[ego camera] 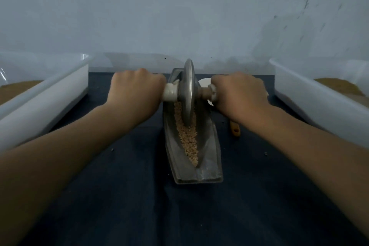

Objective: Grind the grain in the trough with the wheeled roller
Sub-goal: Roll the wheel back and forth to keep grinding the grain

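Note:
A grey boat-shaped metal trough [209, 158] lies lengthwise on the dark cloth, running away from me. Pale crushed grain [188, 138] fills its groove. The wheeled roller [188, 90], a metal disc on a pale axle handle, stands upright in the groove over the far half of the trough. My left hand [135, 90] grips the left end of the handle. My right hand [239, 94] grips the right end. Both sets of fingers curl round the handle and hide most of it.
A white plastic tub [50, 94] holding brown grain stands at the left, and another white tub [319, 94] at the right. A small white dish [204, 83] sits behind my right hand. A wooden handle [235, 131] pokes out below my right wrist. A pale wall rises behind.

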The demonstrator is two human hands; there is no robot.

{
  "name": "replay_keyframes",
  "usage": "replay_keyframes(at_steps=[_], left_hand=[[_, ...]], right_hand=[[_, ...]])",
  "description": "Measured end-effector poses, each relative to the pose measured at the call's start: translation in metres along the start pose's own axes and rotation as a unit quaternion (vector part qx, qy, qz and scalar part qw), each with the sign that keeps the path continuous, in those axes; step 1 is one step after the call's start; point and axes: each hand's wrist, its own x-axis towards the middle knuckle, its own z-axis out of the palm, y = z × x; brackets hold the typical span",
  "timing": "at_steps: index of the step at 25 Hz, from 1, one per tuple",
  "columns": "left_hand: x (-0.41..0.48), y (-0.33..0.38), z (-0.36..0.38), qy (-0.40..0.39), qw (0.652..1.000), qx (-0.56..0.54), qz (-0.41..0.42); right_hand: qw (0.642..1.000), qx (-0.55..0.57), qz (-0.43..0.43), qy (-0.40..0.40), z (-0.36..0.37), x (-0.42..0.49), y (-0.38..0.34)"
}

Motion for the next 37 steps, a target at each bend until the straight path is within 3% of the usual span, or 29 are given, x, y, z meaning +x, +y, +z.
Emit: replay_keyframes(at_steps=[5, 9, 14, 17, 21, 25, 30, 34, 37], left_hand=[[-0.051, -0.019, -0.028, 0.075, 0.995, -0.020, 0.060], [-0.014, -0.004, 0.007, 0.026, 0.999, 0.028, 0.013], [0.029, -0.001, 0.026, 0.001, 0.999, -0.031, -0.044], [-0.012, -0.004, 0.008, 0.047, 0.999, -0.007, 0.008], [-0.049, -0.021, -0.018, 0.072, 0.995, -0.005, 0.068], [-0.020, -0.006, 0.007, 0.037, 0.999, 0.008, 0.010], [0.025, -0.001, 0.027, 0.000, 0.996, -0.063, -0.062], [-0.030, -0.008, 0.000, 0.081, 0.996, -0.027, 0.033], [-0.047, -0.016, -0.019, 0.063, 0.996, -0.035, 0.058]], right_hand=[[0.993, 0.017, -0.083, 0.087, -0.032, -0.063, 0.014], [0.999, -0.038, -0.008, 0.008, -0.004, -0.020, 0.002], [0.999, -0.020, 0.027, -0.016, 0.005, 0.038, -0.007], [0.999, -0.010, -0.026, -0.029, -0.011, -0.005, 0.001], [0.997, 0.027, -0.066, 0.039, -0.035, -0.057, 0.012], [0.999, -0.035, -0.018, 0.027, -0.003, -0.015, 0.003], [0.999, -0.036, 0.014, 0.014, 0.007, 0.040, -0.006], [0.998, -0.005, -0.051, 0.031, -0.015, -0.025, 0.003], [0.994, 0.015, -0.082, 0.071, -0.031, -0.058, 0.014]])
